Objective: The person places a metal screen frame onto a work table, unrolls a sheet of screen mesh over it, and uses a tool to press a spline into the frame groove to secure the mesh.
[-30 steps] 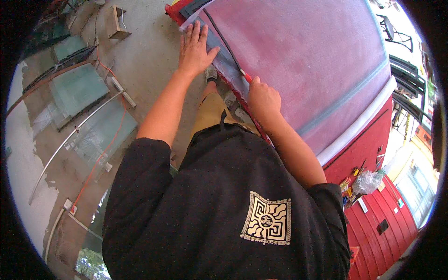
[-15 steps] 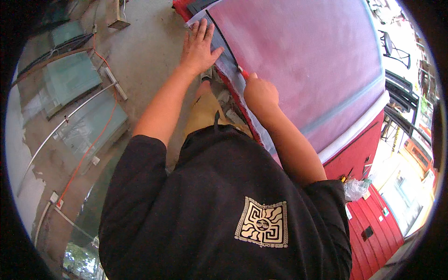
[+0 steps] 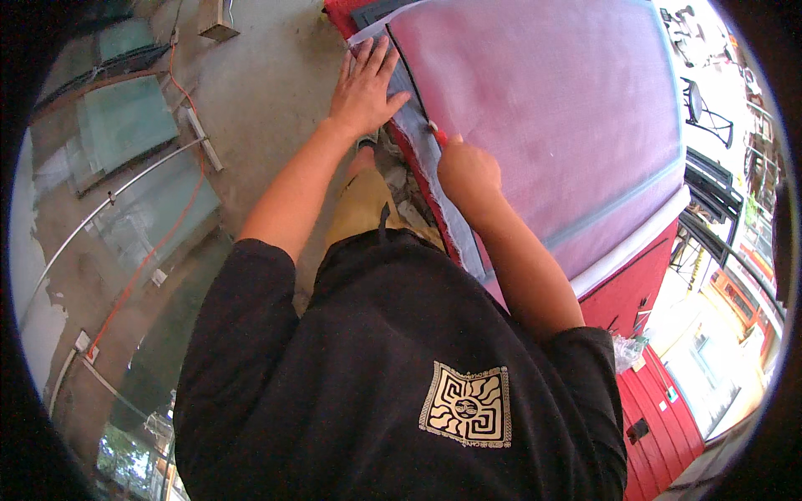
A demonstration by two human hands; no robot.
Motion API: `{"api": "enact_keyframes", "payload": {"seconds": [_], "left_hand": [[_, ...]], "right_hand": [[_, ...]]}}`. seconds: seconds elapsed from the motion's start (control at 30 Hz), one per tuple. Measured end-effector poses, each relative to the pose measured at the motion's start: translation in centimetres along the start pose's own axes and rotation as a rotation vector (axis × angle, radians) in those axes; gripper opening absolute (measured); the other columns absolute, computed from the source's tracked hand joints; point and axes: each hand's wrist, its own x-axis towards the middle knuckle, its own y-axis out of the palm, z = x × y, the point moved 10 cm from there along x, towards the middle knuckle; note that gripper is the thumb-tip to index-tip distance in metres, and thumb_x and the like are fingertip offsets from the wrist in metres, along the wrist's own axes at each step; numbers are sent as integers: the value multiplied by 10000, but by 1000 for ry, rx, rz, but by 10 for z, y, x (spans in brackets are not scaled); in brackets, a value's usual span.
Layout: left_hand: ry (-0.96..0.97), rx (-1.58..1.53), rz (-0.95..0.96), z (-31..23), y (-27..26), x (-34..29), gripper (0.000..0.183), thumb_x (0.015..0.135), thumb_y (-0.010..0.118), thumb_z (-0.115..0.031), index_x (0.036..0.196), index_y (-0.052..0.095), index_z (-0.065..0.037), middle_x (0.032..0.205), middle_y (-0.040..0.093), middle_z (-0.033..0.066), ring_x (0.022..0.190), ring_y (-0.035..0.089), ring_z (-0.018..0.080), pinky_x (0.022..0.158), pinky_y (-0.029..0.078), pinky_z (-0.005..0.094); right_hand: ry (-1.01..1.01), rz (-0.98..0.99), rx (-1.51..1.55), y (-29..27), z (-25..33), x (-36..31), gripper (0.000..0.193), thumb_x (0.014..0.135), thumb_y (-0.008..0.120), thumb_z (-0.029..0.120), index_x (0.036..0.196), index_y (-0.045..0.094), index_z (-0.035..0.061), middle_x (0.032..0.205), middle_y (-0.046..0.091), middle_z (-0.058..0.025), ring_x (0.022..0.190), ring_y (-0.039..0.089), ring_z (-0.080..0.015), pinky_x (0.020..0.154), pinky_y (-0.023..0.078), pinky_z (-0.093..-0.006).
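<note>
A sheet of whitish mesh (image 3: 543, 92) lies over a red table. Along its left side runs a grey-blue frame strip (image 3: 408, 82), with a thin black line (image 3: 409, 67) beside it. My left hand (image 3: 365, 90) rests flat on the mesh edge near the far left corner, fingers spread. My right hand (image 3: 469, 174) is closed around a small red-handled tool (image 3: 441, 136). Its pale tip touches the mesh at the near end of the black line. The tool's exact kind is too small to make out. Frayed mesh hangs over the table's near left edge.
Glass panes (image 3: 129, 121) lie at the left, with an orange cord (image 3: 159, 246) and a metal rod (image 3: 79, 230) across them. Rolled mesh (image 3: 631, 242) edges the table's right side. Beyond are a clear plastic bag (image 3: 626, 352) and a black chair (image 3: 708, 113).
The view has shifted slightly, moving the table and left hand a little rightward in it. Both hands keep the same grip and pose; the tool's tip remains at the black line.
</note>
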Motion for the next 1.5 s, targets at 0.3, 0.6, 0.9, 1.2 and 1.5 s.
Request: {"api": "enact_keyframes", "payload": {"seconds": [0.3,0.6,0.9,1.2,1.5], "left_hand": [[25,4,-47,12,-2,7,659,1044,606,-407,1613,455,-110,1708,351,149,1604,267,387,1300,203,585],[33,25,57,24,6,16,631,1070,566,-423,1633,453,-162,1770,274,66,1642,209,308,1315,190,586],[49,-9,44,34,0,33,680,1064,574,-391,1657,388,-113,1763,275,117,1629,226,363,1307,179,602],[46,32,48,58,-1,54,643,1085,546,-374,1659,395,-129,1771,256,110,1637,203,360,1313,166,596],[24,-11,30,64,-4,55,637,1096,527,-356,1665,375,-114,1779,234,101,1648,179,339,1316,164,588]], "right_hand": [[24,49,-17,2,4,11,260,1019,517,174,1148,669,5,1045,783,-253,978,777,-427,865,608,-539],[12,12,20,-14,20,38,257,1026,509,178,1121,675,7,1017,783,-238,973,773,-434,866,605,-543],[-13,18,-12,-28,37,60,286,1036,486,191,1150,671,5,1072,785,-239,1002,773,-433,866,612,-526],[-64,-22,-4,-42,59,84,253,1015,532,171,1141,671,0,1061,787,-240,1004,776,-422,864,617,-507],[-84,-45,-1,-57,77,98,260,1012,543,187,1125,674,-6,1053,784,-250,984,783,-408,839,624,-501]]}}
